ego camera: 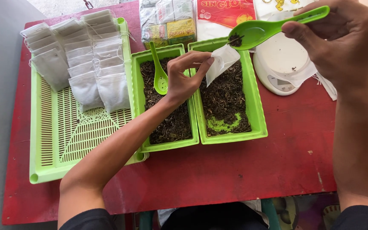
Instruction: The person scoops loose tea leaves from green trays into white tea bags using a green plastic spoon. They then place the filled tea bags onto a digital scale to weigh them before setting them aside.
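Both forearms are bare from the elbows down. Dark, near-black sleeves show at the bottom edge, one on each upper arm. The left hand (184, 79) and the right hand (341, 40) wear no gloves, rings, watch or bracelets; the fingernails are short and unpainted.

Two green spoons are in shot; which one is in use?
The spoon held in the right hand, with a little dark tea in its bowl, above the white bag in the left hand. The other spoon lies unheld in the left tea tray.

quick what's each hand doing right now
Left hand: closed, pinching a small white filter bag.
Right hand: closed on a green spoon with a little dark tea in it.
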